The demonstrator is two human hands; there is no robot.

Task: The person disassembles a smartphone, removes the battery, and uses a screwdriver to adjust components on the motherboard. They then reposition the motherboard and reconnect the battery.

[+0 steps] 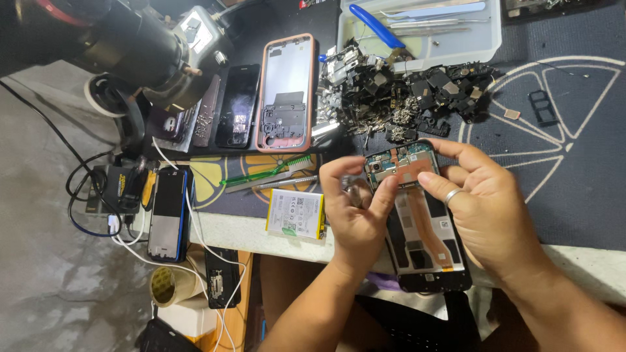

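An opened smartphone with its back cover off lies at the table's front edge, circuit board and orange flex cable exposed. My left hand pinches the phone's upper left corner with thumb and forefinger, and a small metal tool shows in its palm. My right hand, with a ring on one finger, grips the phone's right side; its fingertips rest on the upper board near the camera end.
A loose phone battery and a green toothbrush lie left of my hands. Behind are a heap of small dark phone parts, a pink-rimmed phone frame, a tray with tweezers, a microscope and a blue phone with cables.
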